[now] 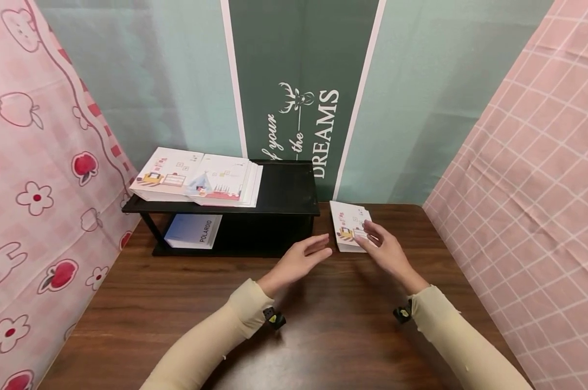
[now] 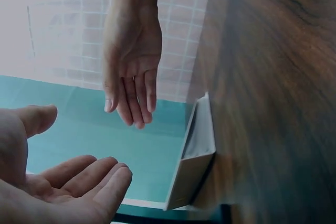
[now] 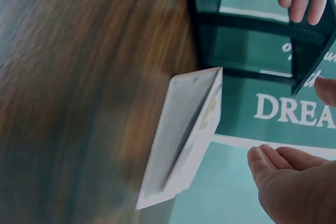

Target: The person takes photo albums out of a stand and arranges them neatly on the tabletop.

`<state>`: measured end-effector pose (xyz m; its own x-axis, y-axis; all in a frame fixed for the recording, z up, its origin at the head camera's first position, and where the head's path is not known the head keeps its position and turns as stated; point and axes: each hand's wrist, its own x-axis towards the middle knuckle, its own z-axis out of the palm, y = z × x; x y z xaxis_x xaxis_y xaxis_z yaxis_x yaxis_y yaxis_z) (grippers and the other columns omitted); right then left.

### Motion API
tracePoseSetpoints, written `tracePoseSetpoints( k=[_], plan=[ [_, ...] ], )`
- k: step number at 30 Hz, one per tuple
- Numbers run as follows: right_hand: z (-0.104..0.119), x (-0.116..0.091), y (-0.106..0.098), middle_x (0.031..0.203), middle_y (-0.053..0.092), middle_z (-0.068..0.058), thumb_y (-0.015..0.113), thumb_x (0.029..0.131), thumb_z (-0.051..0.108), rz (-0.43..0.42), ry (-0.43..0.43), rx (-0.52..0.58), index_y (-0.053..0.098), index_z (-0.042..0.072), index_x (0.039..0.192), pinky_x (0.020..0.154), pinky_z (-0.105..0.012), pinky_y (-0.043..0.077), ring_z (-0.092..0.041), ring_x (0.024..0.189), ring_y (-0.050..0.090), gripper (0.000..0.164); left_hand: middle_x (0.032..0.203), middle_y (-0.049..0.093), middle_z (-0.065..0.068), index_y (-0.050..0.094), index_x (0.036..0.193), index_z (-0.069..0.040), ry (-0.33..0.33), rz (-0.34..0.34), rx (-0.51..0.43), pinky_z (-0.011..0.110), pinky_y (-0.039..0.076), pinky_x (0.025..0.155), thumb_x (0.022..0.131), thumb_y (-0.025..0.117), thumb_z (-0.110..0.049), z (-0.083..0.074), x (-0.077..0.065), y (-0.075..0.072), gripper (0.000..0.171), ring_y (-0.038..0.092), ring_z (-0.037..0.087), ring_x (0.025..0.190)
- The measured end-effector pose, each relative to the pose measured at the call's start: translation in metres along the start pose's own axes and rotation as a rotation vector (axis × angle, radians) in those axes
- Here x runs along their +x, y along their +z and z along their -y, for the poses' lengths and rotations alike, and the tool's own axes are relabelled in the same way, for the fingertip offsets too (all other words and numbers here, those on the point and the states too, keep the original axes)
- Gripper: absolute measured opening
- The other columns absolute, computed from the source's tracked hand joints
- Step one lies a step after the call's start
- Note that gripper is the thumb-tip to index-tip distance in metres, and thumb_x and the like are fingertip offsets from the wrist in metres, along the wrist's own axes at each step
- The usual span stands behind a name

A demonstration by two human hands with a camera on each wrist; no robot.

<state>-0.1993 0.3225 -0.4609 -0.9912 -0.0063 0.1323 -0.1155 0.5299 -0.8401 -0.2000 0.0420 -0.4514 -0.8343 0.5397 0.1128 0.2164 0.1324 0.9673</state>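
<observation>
A small white book (image 1: 346, 214) with a printed picture cover lies on the table, right of the black shelf (image 1: 289, 189). My right hand (image 1: 388, 253) hovers over the book's right edge, fingers loosely bent and holding nothing. In the head view its fingertips overlap the cover. To the left, my left hand (image 1: 301, 261) hangs in the air in front of the shelf's right end, its fingers relaxed and apart from the book. In the right wrist view the book (image 3: 184, 124) shows its edge, with a dark gap between an upper and a lower layer.
On the shelf's top lie several white picture books (image 1: 176, 173), bunched at its left. Below them, on the lower level, sits a blue and white POLAROID book (image 1: 194, 230). Patterned cloths hang around the brown wooden table (image 1: 323, 336) at left, back and right.
</observation>
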Motion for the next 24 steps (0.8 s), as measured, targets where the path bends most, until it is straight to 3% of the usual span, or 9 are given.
tracePoseSetpoints(
  k=[7, 14, 24],
  plan=[
    [0.021, -0.001, 0.005, 0.159, 0.05, -0.028, 0.074, 0.105, 0.02, 0.008, -0.069, 0.051, 0.045, -0.005, 0.159, 0.123, -0.053, 0.039, -0.043, 0.149, 0.047, 0.066, 0.158, 0.056, 0.013, 0.054, 0.157, -0.008, 0.006, 0.023, 0.04, 0.044, 0.05, 0.116, 0.109, 0.068, -0.028, -0.02, -0.014, -0.024, 0.055, 0.055, 0.03, 0.145],
    [0.039, 0.004, 0.005, 0.159, 0.05, -0.029, 0.075, 0.104, 0.015, 0.022, -0.116, 0.081, 0.046, -0.005, 0.158, 0.123, -0.049, 0.039, -0.043, 0.149, 0.048, 0.065, 0.16, 0.054, 0.014, 0.052, 0.159, -0.005, 0.027, 0.016, 0.083, 0.043, 0.048, 0.118, 0.108, 0.068, -0.026, -0.039, -0.025, -0.047, 0.057, 0.054, 0.032, 0.146],
    [0.059, 0.011, 0.005, 0.161, 0.05, -0.021, 0.075, 0.105, 0.025, 0.05, -0.15, 0.029, 0.045, 0.002, 0.161, 0.124, -0.049, 0.039, -0.038, 0.151, 0.047, 0.068, 0.159, 0.055, 0.016, 0.052, 0.158, -0.004, 0.051, -0.032, 0.142, 0.046, 0.043, 0.122, 0.107, 0.07, -0.025, -0.059, -0.034, -0.079, 0.058, 0.055, 0.031, 0.145]
  ],
)
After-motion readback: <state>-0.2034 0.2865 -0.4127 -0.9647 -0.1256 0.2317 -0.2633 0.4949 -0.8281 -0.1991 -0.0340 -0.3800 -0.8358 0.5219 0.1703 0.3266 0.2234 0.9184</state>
